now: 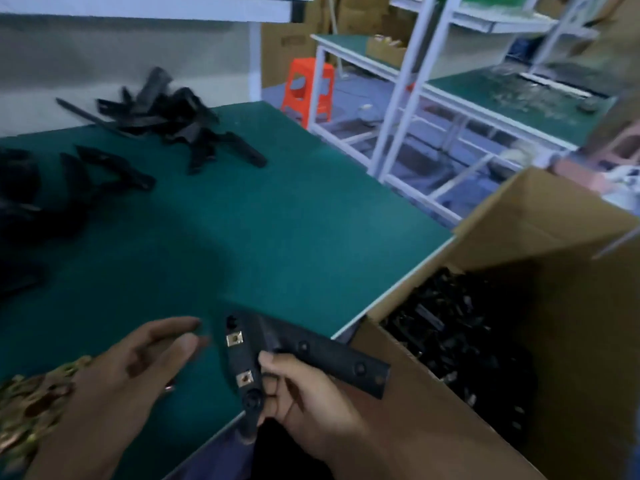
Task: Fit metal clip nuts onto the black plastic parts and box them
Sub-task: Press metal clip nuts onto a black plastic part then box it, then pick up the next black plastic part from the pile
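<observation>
Black plastic, long and bent at an angle, the part [329, 351] sits in the lower centre of the frame. The right hand [304, 396] pinches it at the bend, thumb on top and fingers curled beneath. Two square silvery metal clip nuts [234, 339] sit on its nearer arm, one above the other; both look pushed fully home, though blur hides the detail. The left hand [138, 362] hovers just left of the part over the green-matted worktop [277, 220], fingers straight and relaxed, holding nothing.

The step in hand appears to be boxing this fitted piece. The brown cardboard box [519, 230] stands open at the right edge of the frame, against the worktop's edge, with many dark finished parts [450, 323] inside. To do it well, check that each nut is square on its tab, then carry the part across low. Lay it flat along the others rather than tossing it, so that no clip is knocked loose.

Unfitted black pieces [166, 112] lie heaped at the upper left. A heap of brass-coloured metal bits [31, 403], probably loose nuts, lies at the lower left.
</observation>
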{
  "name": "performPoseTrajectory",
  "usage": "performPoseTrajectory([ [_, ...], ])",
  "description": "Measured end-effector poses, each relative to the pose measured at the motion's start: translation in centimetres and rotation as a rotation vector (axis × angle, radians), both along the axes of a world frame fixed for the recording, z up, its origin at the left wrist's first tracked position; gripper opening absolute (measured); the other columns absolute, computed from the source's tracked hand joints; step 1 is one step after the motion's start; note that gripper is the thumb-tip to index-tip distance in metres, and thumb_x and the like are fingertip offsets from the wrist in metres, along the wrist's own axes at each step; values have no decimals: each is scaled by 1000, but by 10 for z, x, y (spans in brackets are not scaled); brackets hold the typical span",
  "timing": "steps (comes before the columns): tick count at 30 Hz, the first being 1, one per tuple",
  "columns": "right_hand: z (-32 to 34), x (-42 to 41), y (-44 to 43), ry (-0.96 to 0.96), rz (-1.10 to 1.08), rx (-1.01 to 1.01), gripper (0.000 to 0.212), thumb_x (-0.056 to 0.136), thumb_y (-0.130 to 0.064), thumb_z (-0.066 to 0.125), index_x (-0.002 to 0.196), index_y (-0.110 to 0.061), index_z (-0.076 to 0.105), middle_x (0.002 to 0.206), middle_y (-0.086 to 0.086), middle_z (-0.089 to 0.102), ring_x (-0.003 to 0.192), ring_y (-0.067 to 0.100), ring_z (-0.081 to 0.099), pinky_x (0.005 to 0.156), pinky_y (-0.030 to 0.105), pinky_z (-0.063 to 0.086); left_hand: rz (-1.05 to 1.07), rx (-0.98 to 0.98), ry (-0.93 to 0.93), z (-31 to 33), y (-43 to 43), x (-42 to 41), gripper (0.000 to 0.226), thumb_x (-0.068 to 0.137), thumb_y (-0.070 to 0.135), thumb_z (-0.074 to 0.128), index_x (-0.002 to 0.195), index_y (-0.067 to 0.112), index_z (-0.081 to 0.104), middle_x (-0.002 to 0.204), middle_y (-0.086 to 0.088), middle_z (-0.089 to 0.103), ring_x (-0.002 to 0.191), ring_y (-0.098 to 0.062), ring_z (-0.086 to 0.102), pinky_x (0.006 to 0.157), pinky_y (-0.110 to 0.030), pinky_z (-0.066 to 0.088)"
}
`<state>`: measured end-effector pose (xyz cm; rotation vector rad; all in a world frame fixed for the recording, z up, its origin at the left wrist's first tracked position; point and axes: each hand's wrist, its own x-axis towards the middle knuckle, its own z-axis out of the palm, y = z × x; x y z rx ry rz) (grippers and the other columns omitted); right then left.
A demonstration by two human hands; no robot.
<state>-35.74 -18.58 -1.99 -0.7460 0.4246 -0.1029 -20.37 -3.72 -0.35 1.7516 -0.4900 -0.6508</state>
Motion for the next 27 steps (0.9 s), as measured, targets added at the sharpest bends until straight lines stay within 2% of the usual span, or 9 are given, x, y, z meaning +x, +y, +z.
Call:
performPoseTrajectory([
  [3,-2,-62,-47,5,-297,101,9,74,-18,78,82,-14,76,73,2,69,61,12,66,54,24,51,-37,7,-7,-25,-2,20,29,88,52,66,114,38,69,101,4,78,85,-6,74,58,-24,59],
  [4,0,-83,-70,29,-427,148,18,70,-11,81,84,-11,71,70,3,65,57,13,64,50,23,51,-57,2,48,-38,-5,30,20,95,37,59,112,35,69,97,2,79,78,-6,74,53,-21,57],
  [6,10,-120,-121,130,-729,195,31,73,-14,78,99,-9,62,71,5,60,55,13,63,45,19,51,-135,-26,102,-61,-1,42,31,106,11,39,111,25,66,86,2,79,64,-7,72,44,-22,54],
  [8,18,-146,-165,133,-1005,258,34,91,-24,68,117,-3,59,94,11,64,78,16,68,60,17,57,-131,-43,147,-68,-2,43,36,108,6,31,107,21,64,81,1,77,59,-8,71,42,-24,55],
  [11,12,-158,-195,145,-1205,349,64,101,-35,61,148,2,38,135,19,56,115,28,60,93,30,55,-4,-53,160,-35,-1,25,27,104,18,44,107,25,69,91,2,78,77,-10,73,64,-31,62],
  [14,6,-123,-181,197,-1031,95,46,107,-27,47,146,-4,45,137,15,57,109,26,62,90,29,52,88,-34,28,0,7,3,22,88,39,62,105,34,74,100,3,78,91,-13,73,80,-41,54],
  [19,14,-15,-93,166,-656,-428,16,101,-15,56,108,-19,70,89,9,75,67,15,71,56,22,56,243,53,-117,12,22,21,19,96,28,65,94,45,73,94,17,75,86,2,69,76,-24,48],
  [23,12,52,-18,30,-356,-779,21,98,-9,62,106,-26,71,89,4,76,77,12,71,59,23,55,341,249,-355,14,42,61,12,96,30,64,99,41,69,96,25,70,94,9,62,76,-16,44],
  [27,-3,81,24,16,-155,-988,20,96,-32,64,110,-46,62,96,-19,71,89,3,67,69,12,47,377,451,-583,13,56,102,22,100,24,60,120,20,67,116,6,67,107,-13,60,90,-26,45],
])
